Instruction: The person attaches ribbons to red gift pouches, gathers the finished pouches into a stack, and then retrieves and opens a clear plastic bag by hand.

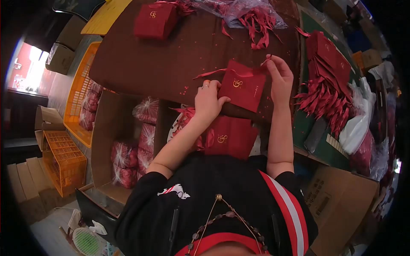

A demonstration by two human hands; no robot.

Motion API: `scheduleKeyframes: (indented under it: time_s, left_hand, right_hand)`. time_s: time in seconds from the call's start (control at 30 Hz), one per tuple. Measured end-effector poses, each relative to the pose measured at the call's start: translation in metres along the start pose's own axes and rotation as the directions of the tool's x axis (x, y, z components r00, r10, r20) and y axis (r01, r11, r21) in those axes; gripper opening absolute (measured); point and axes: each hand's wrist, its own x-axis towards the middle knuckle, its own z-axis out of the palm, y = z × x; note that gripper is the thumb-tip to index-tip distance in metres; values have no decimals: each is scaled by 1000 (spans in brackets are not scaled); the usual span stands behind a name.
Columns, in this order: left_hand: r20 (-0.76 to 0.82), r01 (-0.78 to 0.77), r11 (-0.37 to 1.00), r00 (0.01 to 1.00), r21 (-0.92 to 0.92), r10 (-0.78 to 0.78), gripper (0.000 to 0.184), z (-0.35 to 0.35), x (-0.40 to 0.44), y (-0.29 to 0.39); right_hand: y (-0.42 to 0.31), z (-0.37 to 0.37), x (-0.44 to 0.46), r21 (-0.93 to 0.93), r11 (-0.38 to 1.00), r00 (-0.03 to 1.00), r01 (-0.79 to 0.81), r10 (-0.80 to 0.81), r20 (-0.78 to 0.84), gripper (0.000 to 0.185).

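A small red paper gift bag (pixel 242 86) with gold lettering lies tilted on the brown cloth in front of me. My left hand (pixel 208 100) grips its left edge, thumb on the bag's lower corner. An orange band covers one of the left fingertips. A red ribbon (pixel 210 74) trails from the bag's upper left side. Above the bag's right corner, my right hand (pixel 280 77) pinches a thin piece of red ribbon (pixel 265 60) between thumb and fingertips. Another red gift bag (pixel 228 137) rests near my lap, with ribbons at its left.
Red bags (pixel 156 20) stand at the table's far left. Loose ribbons (pixel 258 23) lie by a plastic bag at the back. To the right is a stack of ribboned bags (pixel 326 57). A cardboard box (pixel 106 128) with wrapped red bundles and an orange crate (pixel 70 109) stand left.
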Motion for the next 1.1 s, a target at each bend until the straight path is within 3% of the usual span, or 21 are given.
scheduleKeyframes:
  time_s: [0.1,0.17,0.2,0.27,0.5,0.93,1.1]
  left_hand:
    - [0,-3,999,1000,-51,3,47,1,1,-1]
    - [11,-1,998,1000,-68,2,45,-1,2,-3]
    - [18,-3,996,1000,-84,5,43,-2,2,-4]
    - [10,-16,998,1000,-66,16,41,0,1,-8]
    - [-32,-48,997,998,-55,46,41,3,-1,-11]
    - [-6,-104,985,995,-141,104,37,0,-3,-18]
    - [28,-92,982,995,-168,98,40,-3,-3,-17]
  right_hand:
    - [-13,19,-32,-15,993,978,-119,120,173,15]
    - [-14,25,-48,-236,955,941,-179,236,244,14]
    - [-4,27,-54,-304,943,942,-135,217,255,11]
    - [7,28,-60,-584,803,953,119,73,295,10]
    - [30,32,-70,-767,577,938,280,5,347,9]
    - [47,35,-78,-729,596,923,336,-53,382,10]
    - [52,36,-78,-711,662,960,238,-49,276,11]
